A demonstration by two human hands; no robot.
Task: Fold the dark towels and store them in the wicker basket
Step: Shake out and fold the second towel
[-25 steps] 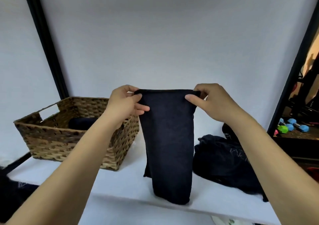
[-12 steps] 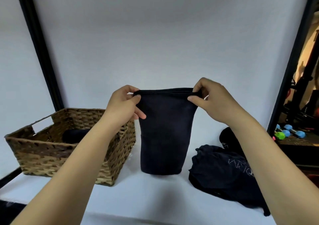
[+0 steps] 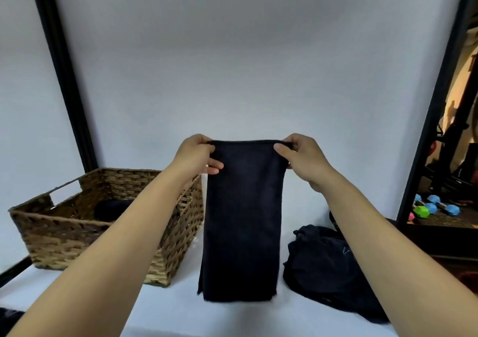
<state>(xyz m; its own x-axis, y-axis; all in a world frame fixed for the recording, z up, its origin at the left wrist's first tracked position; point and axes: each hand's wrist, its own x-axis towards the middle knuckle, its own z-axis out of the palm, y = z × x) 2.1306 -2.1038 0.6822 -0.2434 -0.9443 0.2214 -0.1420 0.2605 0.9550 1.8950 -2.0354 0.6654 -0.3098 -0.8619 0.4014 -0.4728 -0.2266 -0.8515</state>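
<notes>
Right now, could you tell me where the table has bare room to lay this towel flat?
The front strip of the white table, below the held towel, is bare. Left is the wicker basket; right is the heap of dark towels, so both sides are crowded.

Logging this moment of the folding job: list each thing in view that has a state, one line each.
held towel: hanging lengthwise, top edge pinched at both corners
left hand: pinching the towel's left corner
right hand: pinching the towel's right corner
wicker basket: open, a dark rolled towel inside
dark pile: crumpled, unfolded, on the white surface
</notes>
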